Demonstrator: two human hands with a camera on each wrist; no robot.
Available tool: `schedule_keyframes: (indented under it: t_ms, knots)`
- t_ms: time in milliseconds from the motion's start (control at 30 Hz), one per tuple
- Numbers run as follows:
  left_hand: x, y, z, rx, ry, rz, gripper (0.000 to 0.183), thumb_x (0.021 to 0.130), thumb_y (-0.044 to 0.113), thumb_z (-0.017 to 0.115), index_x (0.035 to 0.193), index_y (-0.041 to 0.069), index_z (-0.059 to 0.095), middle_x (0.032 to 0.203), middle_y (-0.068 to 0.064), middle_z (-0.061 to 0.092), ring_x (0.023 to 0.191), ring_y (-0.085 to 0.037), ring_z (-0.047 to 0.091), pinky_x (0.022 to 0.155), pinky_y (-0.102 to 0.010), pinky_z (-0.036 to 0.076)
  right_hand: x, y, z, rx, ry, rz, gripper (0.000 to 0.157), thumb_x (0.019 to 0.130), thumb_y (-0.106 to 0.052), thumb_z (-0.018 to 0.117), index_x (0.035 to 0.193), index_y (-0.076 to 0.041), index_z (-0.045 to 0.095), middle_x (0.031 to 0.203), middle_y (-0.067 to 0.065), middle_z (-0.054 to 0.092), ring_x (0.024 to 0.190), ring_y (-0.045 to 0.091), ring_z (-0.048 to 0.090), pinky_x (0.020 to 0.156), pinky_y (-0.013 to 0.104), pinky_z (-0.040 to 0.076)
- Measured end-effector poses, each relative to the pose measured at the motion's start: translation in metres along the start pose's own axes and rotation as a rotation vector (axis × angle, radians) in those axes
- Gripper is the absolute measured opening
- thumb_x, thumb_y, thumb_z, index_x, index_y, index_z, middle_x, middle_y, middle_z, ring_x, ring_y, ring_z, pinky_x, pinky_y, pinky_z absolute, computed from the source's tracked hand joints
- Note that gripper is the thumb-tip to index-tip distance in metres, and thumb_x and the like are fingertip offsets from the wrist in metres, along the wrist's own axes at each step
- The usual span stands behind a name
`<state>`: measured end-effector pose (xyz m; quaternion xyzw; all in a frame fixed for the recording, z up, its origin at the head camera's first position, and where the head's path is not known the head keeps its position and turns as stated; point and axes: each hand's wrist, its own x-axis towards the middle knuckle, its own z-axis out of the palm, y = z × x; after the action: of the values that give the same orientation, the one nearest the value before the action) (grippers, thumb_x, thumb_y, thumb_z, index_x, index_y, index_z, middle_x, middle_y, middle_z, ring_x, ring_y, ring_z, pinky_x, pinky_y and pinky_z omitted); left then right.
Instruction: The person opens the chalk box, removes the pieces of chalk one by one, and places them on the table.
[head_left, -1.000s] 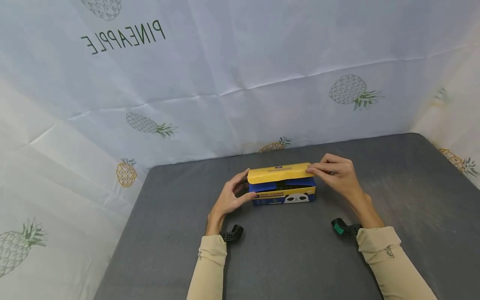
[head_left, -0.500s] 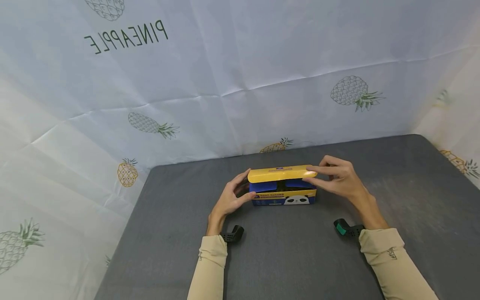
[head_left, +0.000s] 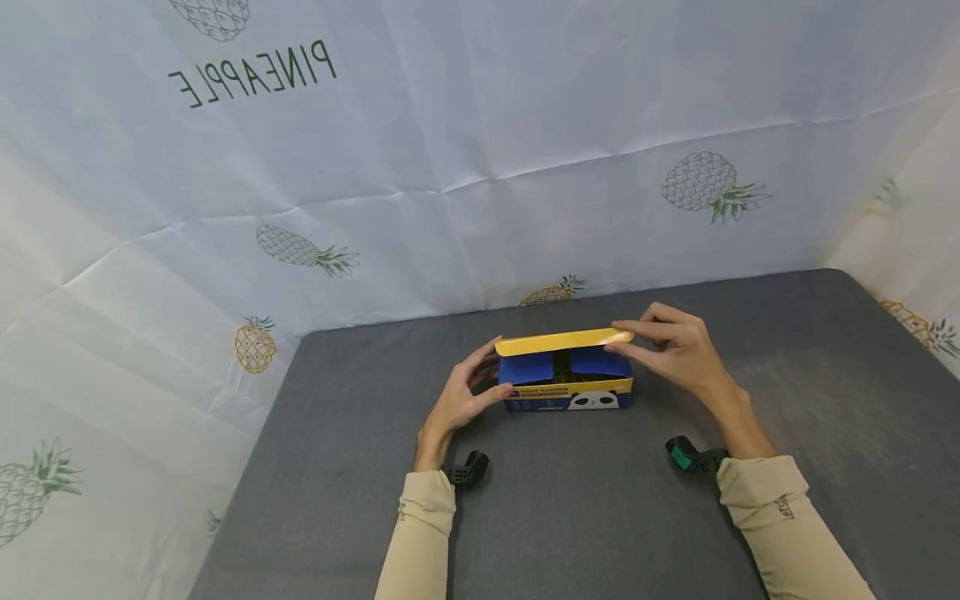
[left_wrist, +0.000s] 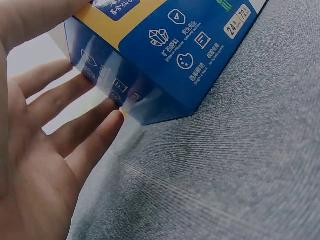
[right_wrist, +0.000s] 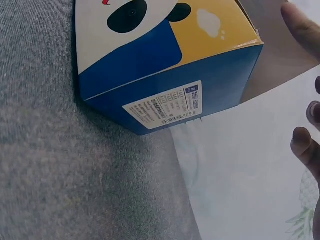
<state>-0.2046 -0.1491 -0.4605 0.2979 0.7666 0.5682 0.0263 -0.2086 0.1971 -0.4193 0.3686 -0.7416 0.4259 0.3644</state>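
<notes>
A blue and yellow chalk box (head_left: 547,402) with a panda on its front lies lengthwise on the grey table. Its yellow lid (head_left: 562,342) stands partly raised, and blue inner flaps (head_left: 525,367) show beneath; the contents are too dark to tell. My left hand (head_left: 454,402) holds the box's left end, thumb at the front, fingers along the end panel (left_wrist: 107,75). At the lid's right corner, my right hand (head_left: 681,350) pinches the edge between thumb and fingers. The right wrist view shows a label (right_wrist: 167,105) on the box's right end.
Behind the grey table (head_left: 585,517) hangs a pale cloth (head_left: 480,125) with pineapple prints. It continues down the left and right sides. A dark wrist camera (head_left: 467,468) sits on the left wrist, another camera (head_left: 693,457) on the right.
The lid's front edge has tilted up, so more of the blue flaps shows. My right hand has shifted its hold at the lid's corner. The left hand stays at the box's end.
</notes>
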Motion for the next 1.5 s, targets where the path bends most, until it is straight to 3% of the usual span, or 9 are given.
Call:
schedule_keyframes:
  t_ms: [200,300,400,533,700,933,1067,1300,1500]
  knots:
    - [-0.001,0.0,0.004,-0.021,0.038,-0.031,0.063,0.093,0.004,0.071,0.147,0.003,0.039,0.149,-0.023,0.053,0.14,-0.041,0.051,0.11,-0.057,0.049,-0.001,-0.002,0.002,-0.006,0.025,0.084,0.055,0.084,-0.048,0.075,0.092,0.006,0.08,0.065,0.008,0.05,0.055,0.005,0.033,0.05,0.018,0.026]
    - [0.0,0.0,0.005,-0.018,0.034,-0.024,0.062,0.093,0.006,0.071,0.148,0.007,0.042,0.149,-0.022,0.053,0.139,-0.041,0.051,0.11,-0.059,0.048,-0.001,-0.002,0.002,-0.004,0.027,0.124,0.041,0.079,-0.032,0.086,0.094,0.005,0.081,0.065,0.007,0.049,0.056,0.001,0.031,0.05,0.018,0.026]
    - [0.0,0.0,0.006,-0.005,0.03,-0.013,0.065,0.094,0.014,0.071,0.153,0.01,0.043,0.152,-0.02,0.05,0.14,-0.041,0.05,0.109,-0.06,0.048,-0.001,-0.004,0.001,0.012,0.024,0.154,0.033,0.068,-0.006,0.093,0.096,0.004,0.081,0.065,0.007,0.05,0.057,0.001,0.031,0.051,0.02,0.026]
    - [0.001,-0.001,0.007,0.005,0.025,0.001,0.071,0.096,0.028,0.07,0.157,0.01,0.039,0.159,-0.018,0.043,0.142,-0.042,0.048,0.109,-0.061,0.047,-0.002,-0.003,0.0,0.076,0.037,0.161,0.041,0.058,0.014,0.09,0.097,0.005,0.081,0.064,0.008,0.049,0.056,0.005,0.033,0.051,0.025,0.028]
    - [0.002,-0.001,0.008,0.025,0.017,-0.009,0.076,0.096,0.035,0.068,0.16,0.013,0.035,0.16,-0.018,0.04,0.142,-0.042,0.046,0.107,-0.061,0.049,-0.009,0.002,-0.001,0.165,-0.016,0.179,0.051,0.057,0.018,0.088,0.105,0.004,0.079,0.064,0.006,0.048,0.055,0.005,0.034,0.049,0.024,0.029]
    - [0.003,-0.002,0.008,0.049,0.009,-0.038,0.074,0.095,0.021,0.064,0.161,0.012,0.032,0.152,-0.024,0.044,0.138,-0.042,0.047,0.104,-0.062,0.049,-0.023,0.012,-0.006,0.14,-0.296,0.326,0.075,0.066,0.003,0.091,0.136,0.0,0.065,0.076,0.005,0.048,0.057,0.006,0.033,0.052,0.024,0.032]
    - [0.004,-0.001,0.009,0.062,0.016,-0.048,0.074,0.095,0.02,0.064,0.162,0.012,0.032,0.151,-0.023,0.045,0.137,-0.041,0.048,0.102,-0.061,0.05,-0.026,0.012,-0.009,0.102,-0.427,0.446,0.078,0.075,-0.009,0.089,0.146,-0.006,0.057,0.083,0.001,0.049,0.062,0.005,0.036,0.057,0.026,0.034]
    - [0.004,0.003,0.011,0.104,0.035,-0.071,0.076,0.095,0.035,0.065,0.161,0.015,0.033,0.157,-0.017,0.042,0.138,-0.036,0.047,0.101,-0.052,0.052,-0.026,0.013,-0.01,0.065,-0.528,0.555,0.081,0.083,-0.02,0.085,0.154,-0.012,0.048,0.086,0.005,0.052,0.063,0.007,0.041,0.059,0.027,0.036]
    - [0.006,0.002,0.011,0.115,0.031,-0.088,0.076,0.095,0.039,0.064,0.16,0.015,0.033,0.156,-0.016,0.043,0.137,-0.035,0.048,0.101,-0.05,0.052,-0.02,0.008,-0.009,0.015,-0.572,0.662,0.079,0.085,-0.03,0.084,0.154,-0.015,0.048,0.087,0.005,0.054,0.066,0.008,0.043,0.059,0.027,0.037]
